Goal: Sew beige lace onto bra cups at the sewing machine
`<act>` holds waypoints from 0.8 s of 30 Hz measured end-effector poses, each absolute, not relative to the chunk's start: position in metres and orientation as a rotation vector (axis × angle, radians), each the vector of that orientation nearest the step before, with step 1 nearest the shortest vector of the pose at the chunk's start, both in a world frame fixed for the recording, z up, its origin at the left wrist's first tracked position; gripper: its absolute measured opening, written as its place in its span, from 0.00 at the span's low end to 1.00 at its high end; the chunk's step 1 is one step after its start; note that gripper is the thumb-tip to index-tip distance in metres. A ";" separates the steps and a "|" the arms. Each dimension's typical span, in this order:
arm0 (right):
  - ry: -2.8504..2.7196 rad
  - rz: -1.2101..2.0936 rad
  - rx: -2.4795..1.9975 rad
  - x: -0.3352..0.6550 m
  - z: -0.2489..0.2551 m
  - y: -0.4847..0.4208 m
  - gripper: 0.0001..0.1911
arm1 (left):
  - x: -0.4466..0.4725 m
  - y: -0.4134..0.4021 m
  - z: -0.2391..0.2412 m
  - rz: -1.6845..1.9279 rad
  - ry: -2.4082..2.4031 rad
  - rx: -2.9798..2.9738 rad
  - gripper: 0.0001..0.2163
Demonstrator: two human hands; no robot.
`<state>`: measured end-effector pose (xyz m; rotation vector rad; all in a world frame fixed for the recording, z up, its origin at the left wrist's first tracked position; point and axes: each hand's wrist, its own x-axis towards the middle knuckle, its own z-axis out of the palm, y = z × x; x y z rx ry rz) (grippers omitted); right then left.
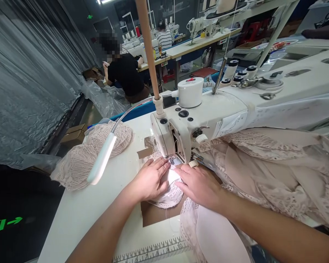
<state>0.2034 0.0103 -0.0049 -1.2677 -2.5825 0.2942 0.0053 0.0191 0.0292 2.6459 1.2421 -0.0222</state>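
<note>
Under the needle of a white sewing machine (pixel 181 126) lies a pale pink lace bra cup (pixel 168 197), brightly lit. My left hand (pixel 152 179) rests on its left side, fingers stretched out flat toward the presser foot and thumb apart. From the right, my right hand (pixel 199 182) lies on the work, its fingers extended and slightly spread. Both hands press on the fabric without gripping it. More lace and a smooth pale panel (pixel 219 233) hang from beneath my right wrist over the table's front edge. The stitching point is partly hidden by the machine head and fingertips.
Lace cups (pixel 74 164) are heaped at the left, beside a lit lamp (pixel 102 160) on a bendable neck. Bunched beige lace (pixel 263 164) fills the right side. A printed ruler (pixel 153 252) marks the front edge. Two people sit at machines behind.
</note>
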 end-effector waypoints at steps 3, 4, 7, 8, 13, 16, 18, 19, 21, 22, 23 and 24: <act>-2.551 0.253 -1.265 0.202 -0.008 0.011 0.14 | 0.004 0.024 0.027 -0.008 1.219 2.651 0.23; -2.544 0.241 -1.266 0.202 -0.009 0.011 0.14 | 0.004 0.025 0.026 -0.005 1.215 2.652 0.22; -2.539 0.226 -1.262 0.202 -0.009 0.011 0.14 | 0.002 0.029 0.024 -0.003 1.196 2.663 0.22; -2.541 0.230 -1.253 0.203 -0.008 0.011 0.14 | 0.001 0.029 0.025 -0.009 1.189 2.669 0.22; -2.572 0.322 -1.212 0.207 -0.004 0.010 0.11 | -0.003 0.026 0.028 -0.034 1.193 2.727 0.25; -2.583 0.308 -1.205 0.208 -0.004 0.011 0.10 | -0.003 0.019 0.024 0.040 1.175 2.759 0.25; -2.586 0.283 -1.193 0.208 -0.005 0.011 0.10 | 0.000 0.015 0.020 0.135 1.137 2.765 0.22; -2.582 0.273 -1.187 0.208 -0.006 0.012 0.10 | 0.001 0.014 0.017 0.185 1.121 2.767 0.21; -2.567 0.254 -1.177 0.208 -0.007 0.012 0.11 | 0.004 0.012 0.012 0.259 1.115 2.776 0.18; -2.561 0.242 -1.173 0.207 -0.008 0.012 0.12 | 0.005 0.012 0.010 0.276 1.122 2.785 0.17; -2.556 0.227 -1.169 0.207 -0.009 0.012 0.12 | 0.006 0.012 0.009 0.280 1.130 2.797 0.17; -2.552 0.214 -1.166 0.207 -0.009 0.012 0.12 | 0.006 0.012 0.008 0.278 1.137 2.807 0.17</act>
